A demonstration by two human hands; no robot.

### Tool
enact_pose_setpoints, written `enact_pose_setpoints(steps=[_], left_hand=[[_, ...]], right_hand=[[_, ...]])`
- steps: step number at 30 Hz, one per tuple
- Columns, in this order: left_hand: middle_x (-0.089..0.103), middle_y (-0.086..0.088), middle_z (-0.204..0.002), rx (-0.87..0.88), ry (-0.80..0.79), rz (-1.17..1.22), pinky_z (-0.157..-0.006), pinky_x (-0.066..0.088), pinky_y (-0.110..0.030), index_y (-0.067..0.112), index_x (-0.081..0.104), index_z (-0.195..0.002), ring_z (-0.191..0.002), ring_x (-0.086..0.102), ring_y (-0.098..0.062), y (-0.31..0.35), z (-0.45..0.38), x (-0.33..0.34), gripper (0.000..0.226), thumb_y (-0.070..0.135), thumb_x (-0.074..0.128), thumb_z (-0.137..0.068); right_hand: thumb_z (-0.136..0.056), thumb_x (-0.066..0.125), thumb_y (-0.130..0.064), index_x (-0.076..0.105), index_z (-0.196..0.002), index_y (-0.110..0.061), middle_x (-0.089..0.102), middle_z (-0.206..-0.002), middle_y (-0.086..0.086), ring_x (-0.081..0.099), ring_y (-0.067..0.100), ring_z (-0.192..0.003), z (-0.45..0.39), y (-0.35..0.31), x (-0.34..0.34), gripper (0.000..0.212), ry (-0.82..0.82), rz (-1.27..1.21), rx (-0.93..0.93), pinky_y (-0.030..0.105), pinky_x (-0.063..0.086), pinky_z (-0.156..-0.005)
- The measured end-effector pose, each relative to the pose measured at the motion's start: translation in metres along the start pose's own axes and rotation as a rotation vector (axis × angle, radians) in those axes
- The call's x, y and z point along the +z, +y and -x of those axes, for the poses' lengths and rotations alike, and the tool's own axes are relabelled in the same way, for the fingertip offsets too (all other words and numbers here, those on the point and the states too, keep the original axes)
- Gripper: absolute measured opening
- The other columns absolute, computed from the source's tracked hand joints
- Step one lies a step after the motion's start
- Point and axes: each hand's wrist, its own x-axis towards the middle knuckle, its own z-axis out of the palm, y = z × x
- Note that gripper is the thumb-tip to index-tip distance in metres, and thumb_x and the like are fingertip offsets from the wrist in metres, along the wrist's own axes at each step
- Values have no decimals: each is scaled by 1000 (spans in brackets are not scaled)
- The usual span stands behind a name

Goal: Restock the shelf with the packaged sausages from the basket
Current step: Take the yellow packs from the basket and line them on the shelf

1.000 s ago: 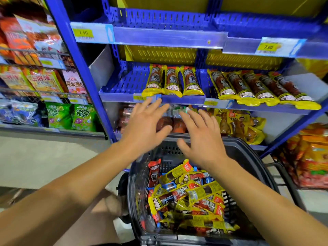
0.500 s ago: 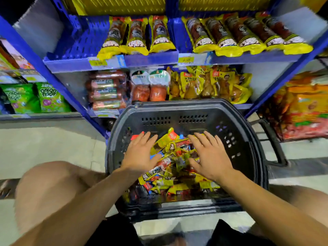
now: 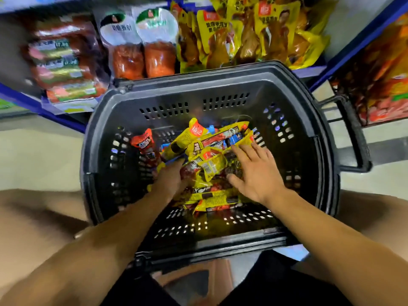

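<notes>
One basket [image 3: 220,89], two hands, roughly a dozen sausage packs [image 3: 212,164]; pile overlaps.

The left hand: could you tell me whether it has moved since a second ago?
Yes. The left hand has dropped from above the basket's far rim, near the shelf, down into the sausage packets.

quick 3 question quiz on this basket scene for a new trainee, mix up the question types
1. True or false: both hands are inside the basket.
2. Multiple choice: the right hand is A) gripping the basket handle B) spread flat on the sausage packs C) touching the shelf.
3. Fill in: most packs in the basket are ___ coloured.

Key
1. True; the left hand reaches in among the packs as well.
2. B
3. Yellow
</notes>
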Motion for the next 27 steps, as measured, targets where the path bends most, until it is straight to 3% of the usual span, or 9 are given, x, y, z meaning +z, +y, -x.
enact_pose_setpoints(steps=[3,5,8,13,19,21,23,25,27], left_hand=[[61,-21,-124,-37,23,10,-90,44,-40,9,48,-137,-113,57,-39,1,-4,7,64,41,62,-83],[65,-23,-116,-30,62,7,-83,45,-38,5,55,-129,-107,60,-39,1,-5,9,49,30,63,-88],[68,-21,-107,-68,62,26,-80,49,-39,7,63,-119,-100,63,-38,-1,-2,4,42,38,59,-91],[70,-8,-110,-112,164,182,-78,40,-24,14,66,-116,-104,63,-26,-2,18,-19,32,25,70,-86],[70,-5,-101,-186,161,743,-76,55,-31,18,66,-101,-91,68,-19,38,36,-46,24,11,76,-80],[72,-5,-99,-200,111,884,-87,55,-42,22,65,-93,-95,69,-23,54,33,-43,21,12,78,-78],[73,-5,-95,-192,101,961,-88,55,-47,21,65,-93,-95,70,-25,71,29,-38,22,15,79,-76],[73,-4,-96,-144,92,968,-86,55,-42,18,65,-98,-94,69,-23,87,25,-32,23,14,77,-79],[72,-5,-102,-80,68,900,-83,54,-32,14,63,-110,-95,69,-18,102,19,-28,31,15,74,-82]], right_hand=[[-90,47,-59,20,-156,-25,27,-160,1,15,29,-149,-5,-5,6,79,-10,-65,-13,48,12,-121],[-85,39,-64,23,-155,-25,29,-159,1,17,29,-148,-9,-7,10,82,-37,-94,-26,49,14,-120],[-77,28,-69,29,-153,-22,35,-156,3,25,30,-146,-16,-8,13,90,-25,-146,-24,49,20,-118],[-91,56,-54,31,-152,-12,38,-153,8,29,28,-143,-23,-13,7,78,34,-314,-20,39,22,-119],[-88,64,-48,29,-153,-22,39,-154,3,39,22,-139,-16,-18,1,78,-121,-663,33,37,36,-111],[-87,68,-44,34,-150,-26,50,-143,0,51,20,-128,-11,-19,0,73,-204,-783,51,35,45,-102],[-87,69,-42,45,-141,-27,61,-122,-5,63,6,-103,-6,-16,-1,61,-279,-818,44,24,52,-83],[-89,69,-36,57,-127,-22,60,-89,-15,58,-13,-65,-3,-10,2,42,-297,-822,12,8,41,-55],[-90,68,-30,61,-119,-18,57,-78,-15,55,-11,-58,-2,-3,3,32,-252,-830,21,8,36,-52]])
